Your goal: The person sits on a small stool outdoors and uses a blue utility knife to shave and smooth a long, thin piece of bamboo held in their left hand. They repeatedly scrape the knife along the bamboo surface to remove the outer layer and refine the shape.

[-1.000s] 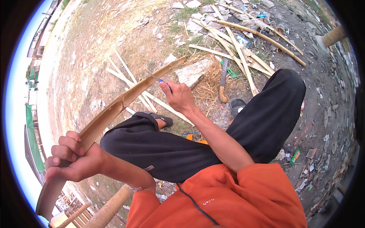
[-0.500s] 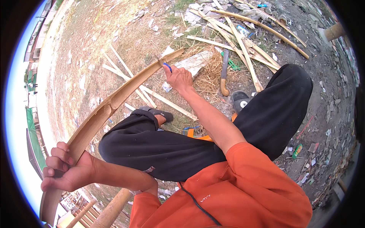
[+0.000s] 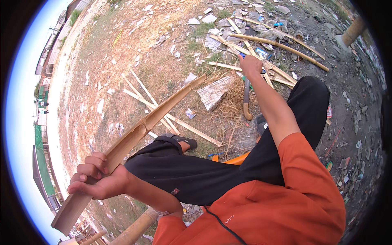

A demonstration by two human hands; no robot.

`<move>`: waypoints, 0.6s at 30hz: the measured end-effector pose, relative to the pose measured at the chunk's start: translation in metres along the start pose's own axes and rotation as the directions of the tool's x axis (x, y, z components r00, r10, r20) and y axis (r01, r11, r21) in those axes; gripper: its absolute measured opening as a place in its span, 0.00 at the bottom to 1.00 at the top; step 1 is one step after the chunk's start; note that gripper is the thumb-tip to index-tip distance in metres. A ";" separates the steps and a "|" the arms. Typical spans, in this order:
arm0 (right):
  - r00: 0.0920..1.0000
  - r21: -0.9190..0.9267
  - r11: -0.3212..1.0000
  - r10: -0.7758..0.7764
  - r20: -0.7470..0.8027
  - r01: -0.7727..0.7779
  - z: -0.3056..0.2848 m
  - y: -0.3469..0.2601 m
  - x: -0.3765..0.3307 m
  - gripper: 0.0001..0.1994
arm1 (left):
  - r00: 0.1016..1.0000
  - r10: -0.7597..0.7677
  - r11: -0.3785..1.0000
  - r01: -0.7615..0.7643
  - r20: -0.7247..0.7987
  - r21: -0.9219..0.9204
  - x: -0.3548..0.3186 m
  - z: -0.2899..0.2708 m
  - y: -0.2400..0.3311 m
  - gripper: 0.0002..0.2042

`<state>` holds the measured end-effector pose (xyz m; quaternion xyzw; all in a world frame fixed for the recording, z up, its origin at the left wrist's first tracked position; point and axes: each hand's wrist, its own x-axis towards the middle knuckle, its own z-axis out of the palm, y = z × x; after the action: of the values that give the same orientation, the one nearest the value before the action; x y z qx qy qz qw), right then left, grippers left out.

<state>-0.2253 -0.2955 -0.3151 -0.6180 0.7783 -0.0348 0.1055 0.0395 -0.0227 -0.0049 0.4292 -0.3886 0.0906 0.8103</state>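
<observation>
My left hand (image 3: 100,177) is wrapped round the lower part of a long split bamboo piece (image 3: 134,132), hollow side up, with a node partway along. The piece slants away to the upper right, its far end free in the air over the ground. My right hand (image 3: 251,65) is stretched out far forward, fingers closed on a blue-handled knife (image 3: 242,55). Only bits of its blue handle show; the blade is hard to make out. Thin bamboo strips (image 3: 271,67) lie under and around that hand. Below it, a large wooden-handled knife (image 3: 247,100) rests on the ground.
A pale flat block (image 3: 214,93) lies beside dry straw (image 3: 230,102). More strips (image 3: 155,104) cross on the ground at left. A curved bamboo pole (image 3: 286,44) lies at the far right, near a post (image 3: 353,32). My bent legs (image 3: 183,169) are in front. Litter is scattered around.
My right hand has left the far end of the bamboo and swung forward and right to the strips, still closed on the knife. The bamboo in my left hand has shifted right in view.
</observation>
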 end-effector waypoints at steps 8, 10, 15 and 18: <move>0.956 0.760 0.650 -0.227 0.185 0.008 -0.030 -0.058 -0.104 0.32 | 0.983 0.013 0.996 0.004 0.181 -0.090 -0.007 0.016 0.002 0.18; 0.910 0.729 0.682 -0.338 0.240 0.061 -0.011 -0.074 -0.127 0.31 | 0.987 0.016 0.996 -0.001 0.161 -0.090 -0.007 0.020 0.004 0.18; 0.901 0.513 0.809 -0.410 0.144 0.286 0.028 -0.096 -0.140 0.28 | 0.985 0.031 0.994 -0.011 0.172 -0.111 -0.013 0.015 0.003 0.18; 0.943 0.322 0.921 -0.285 0.174 0.219 0.058 -0.090 -0.114 0.24 | 0.981 0.047 0.990 -0.020 0.189 -0.142 -0.015 0.013 0.003 0.18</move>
<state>-0.1034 -0.2017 -0.3415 -0.6906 0.6611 -0.0976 0.2766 0.0207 -0.0275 -0.0091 0.3716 -0.4774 0.0352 0.7955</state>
